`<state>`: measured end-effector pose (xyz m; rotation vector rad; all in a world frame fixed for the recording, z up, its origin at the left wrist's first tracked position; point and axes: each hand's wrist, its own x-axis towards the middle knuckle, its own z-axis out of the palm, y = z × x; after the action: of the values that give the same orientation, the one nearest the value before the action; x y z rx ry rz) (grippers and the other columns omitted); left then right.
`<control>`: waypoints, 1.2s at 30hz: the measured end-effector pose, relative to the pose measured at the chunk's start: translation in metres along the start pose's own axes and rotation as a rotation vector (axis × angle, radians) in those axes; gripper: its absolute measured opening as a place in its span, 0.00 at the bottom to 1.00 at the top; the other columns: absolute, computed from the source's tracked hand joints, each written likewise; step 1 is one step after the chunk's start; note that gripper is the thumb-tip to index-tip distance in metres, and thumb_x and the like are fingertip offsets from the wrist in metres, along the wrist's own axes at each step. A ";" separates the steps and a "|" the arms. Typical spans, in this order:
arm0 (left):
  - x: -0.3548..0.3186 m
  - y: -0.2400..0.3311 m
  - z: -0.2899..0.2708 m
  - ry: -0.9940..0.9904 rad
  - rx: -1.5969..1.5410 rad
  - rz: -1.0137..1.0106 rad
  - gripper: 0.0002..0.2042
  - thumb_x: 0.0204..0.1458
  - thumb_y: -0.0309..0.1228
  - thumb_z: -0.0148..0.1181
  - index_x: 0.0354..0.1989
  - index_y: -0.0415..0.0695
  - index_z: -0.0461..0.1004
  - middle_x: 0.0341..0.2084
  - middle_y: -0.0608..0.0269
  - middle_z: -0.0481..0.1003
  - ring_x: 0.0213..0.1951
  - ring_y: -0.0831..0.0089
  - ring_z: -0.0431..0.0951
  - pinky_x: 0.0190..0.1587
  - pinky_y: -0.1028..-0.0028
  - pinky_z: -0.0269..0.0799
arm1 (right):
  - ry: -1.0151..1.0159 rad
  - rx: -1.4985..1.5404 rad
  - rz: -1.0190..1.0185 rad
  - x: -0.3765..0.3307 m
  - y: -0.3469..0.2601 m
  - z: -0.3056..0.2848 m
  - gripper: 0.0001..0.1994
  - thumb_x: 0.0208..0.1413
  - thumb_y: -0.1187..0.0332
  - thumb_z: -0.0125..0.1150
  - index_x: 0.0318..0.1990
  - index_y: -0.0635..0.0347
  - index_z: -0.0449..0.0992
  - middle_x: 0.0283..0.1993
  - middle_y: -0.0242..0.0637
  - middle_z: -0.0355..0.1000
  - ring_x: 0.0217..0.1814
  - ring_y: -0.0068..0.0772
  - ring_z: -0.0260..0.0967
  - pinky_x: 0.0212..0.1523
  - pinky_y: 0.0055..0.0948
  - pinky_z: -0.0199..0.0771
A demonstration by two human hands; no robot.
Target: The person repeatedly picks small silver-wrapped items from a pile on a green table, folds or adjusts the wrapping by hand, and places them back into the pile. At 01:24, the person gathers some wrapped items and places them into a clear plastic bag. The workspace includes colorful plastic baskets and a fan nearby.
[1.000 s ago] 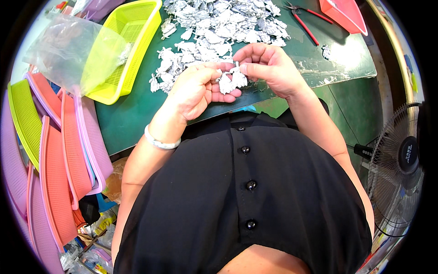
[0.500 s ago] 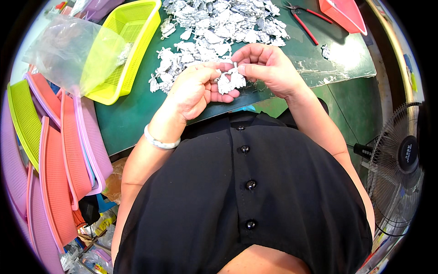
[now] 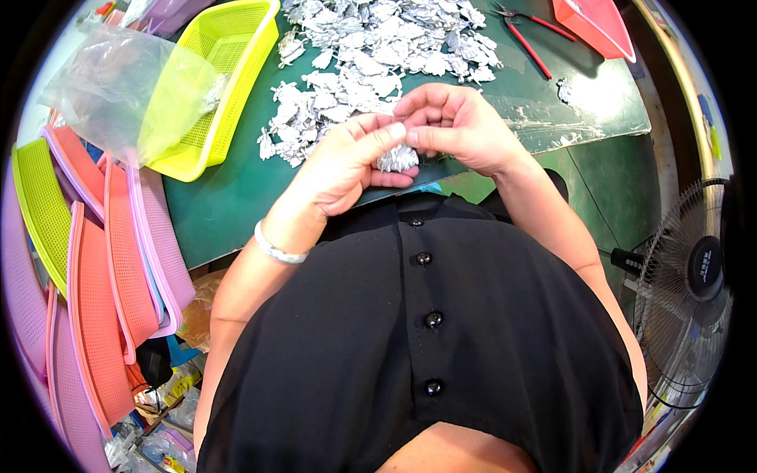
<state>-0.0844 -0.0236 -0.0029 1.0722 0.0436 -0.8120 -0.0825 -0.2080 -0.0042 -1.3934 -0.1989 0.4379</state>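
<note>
My left hand (image 3: pixel 343 162) and my right hand (image 3: pixel 457 126) meet at the near edge of a green table (image 3: pixel 229 197). Together they pinch a small bunch of silvery metal pieces (image 3: pixel 397 158), the left palm under it and the right fingertips on top. Just beyond my hands a large heap of the same silvery pieces (image 3: pixel 378 55) is spread over the table. A silver bracelet (image 3: pixel 276 251) circles my left wrist.
A yellow mesh basket (image 3: pixel 217 87) lies at the table's left with a clear plastic bag (image 3: pixel 118 87) over it. Pink, orange and green baskets (image 3: pixel 102 268) are stacked at the left. Red-handled pliers (image 3: pixel 524 35) and a red tray (image 3: pixel 595 27) lie at the back right. A fan (image 3: pixel 690 292) stands at right.
Both hands have closed tighter around the silvery bunch, which now shows less between the fingers. Hands stay at the same spot by the table edge.
</note>
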 end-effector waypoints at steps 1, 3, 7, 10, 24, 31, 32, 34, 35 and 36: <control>-0.002 -0.003 0.002 -0.008 0.002 -0.013 0.12 0.50 0.31 0.54 0.41 0.39 0.67 0.30 0.60 0.73 0.30 0.70 0.76 0.33 0.75 0.74 | -0.027 -0.001 0.013 0.000 0.000 0.000 0.09 0.46 0.74 0.58 0.36 0.65 0.72 0.27 0.31 0.71 0.26 0.16 0.65 0.27 0.15 0.64; -0.005 -0.010 -0.006 0.019 0.034 -0.030 0.10 0.50 0.31 0.55 0.38 0.40 0.67 0.29 0.61 0.72 0.30 0.72 0.75 0.31 0.77 0.73 | -0.010 -0.050 0.015 0.003 0.002 -0.002 0.10 0.46 0.74 0.57 0.38 0.65 0.71 0.27 0.32 0.71 0.26 0.17 0.65 0.26 0.17 0.66; -0.014 -0.012 -0.012 0.077 0.017 -0.084 0.06 0.49 0.28 0.54 0.35 0.43 0.68 0.26 0.64 0.72 0.27 0.76 0.74 0.28 0.80 0.69 | 0.155 -0.673 -0.150 0.009 0.009 -0.008 0.17 0.45 0.73 0.58 0.45 0.62 0.68 0.36 0.34 0.71 0.35 0.24 0.68 0.36 0.22 0.68; -0.018 -0.011 -0.010 0.115 0.001 -0.089 0.06 0.49 0.27 0.53 0.36 0.43 0.68 0.25 0.64 0.72 0.26 0.76 0.73 0.27 0.80 0.69 | 0.204 -1.105 -0.550 0.015 0.015 -0.003 0.18 0.42 0.72 0.60 0.45 0.59 0.69 0.41 0.38 0.70 0.41 0.35 0.68 0.42 0.30 0.68; -0.018 -0.011 -0.015 0.103 -0.059 -0.061 0.08 0.50 0.28 0.52 0.37 0.40 0.68 0.21 0.66 0.67 0.22 0.78 0.67 0.21 0.83 0.60 | 0.139 -1.148 -0.504 0.025 0.014 -0.006 0.21 0.41 0.78 0.55 0.47 0.57 0.68 0.38 0.39 0.68 0.43 0.42 0.64 0.43 0.35 0.65; -0.018 -0.011 -0.015 0.119 -0.061 -0.064 0.09 0.51 0.28 0.51 0.38 0.39 0.68 0.21 0.66 0.67 0.22 0.78 0.67 0.21 0.83 0.60 | 0.111 -0.956 -0.439 0.027 0.012 -0.014 0.22 0.40 0.81 0.53 0.47 0.55 0.68 0.33 0.38 0.67 0.37 0.39 0.66 0.38 0.33 0.66; -0.018 -0.011 -0.015 0.120 -0.062 -0.065 0.09 0.51 0.28 0.51 0.39 0.39 0.68 0.21 0.66 0.67 0.22 0.78 0.67 0.21 0.83 0.60 | 0.117 -0.917 -0.431 0.026 0.012 -0.014 0.22 0.40 0.82 0.53 0.47 0.55 0.68 0.32 0.38 0.67 0.36 0.39 0.66 0.37 0.32 0.67; -0.018 -0.010 -0.014 0.125 -0.059 -0.069 0.09 0.51 0.28 0.51 0.39 0.39 0.67 0.21 0.66 0.68 0.23 0.78 0.67 0.21 0.83 0.60 | 0.106 -0.833 -0.433 0.027 0.011 -0.017 0.22 0.40 0.82 0.51 0.47 0.56 0.68 0.30 0.36 0.66 0.32 0.34 0.65 0.34 0.28 0.67; -0.018 -0.010 -0.013 0.132 -0.055 -0.072 0.09 0.51 0.28 0.51 0.40 0.39 0.67 0.22 0.66 0.68 0.23 0.78 0.67 0.21 0.83 0.60 | 0.101 -0.792 -0.434 0.027 0.011 -0.018 0.22 0.40 0.83 0.50 0.47 0.56 0.68 0.30 0.36 0.66 0.30 0.32 0.65 0.33 0.26 0.67; -0.019 -0.009 -0.013 0.139 -0.050 -0.075 0.10 0.51 0.28 0.51 0.40 0.39 0.67 0.22 0.66 0.68 0.23 0.78 0.67 0.21 0.83 0.61 | 0.088 -0.772 -0.395 0.026 0.009 -0.018 0.22 0.41 0.84 0.50 0.48 0.58 0.67 0.31 0.34 0.65 0.31 0.27 0.64 0.33 0.24 0.66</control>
<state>-0.0990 -0.0050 -0.0091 1.0836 0.2210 -0.7989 -0.0534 -0.2128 -0.0198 -2.0634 -0.6032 -0.0531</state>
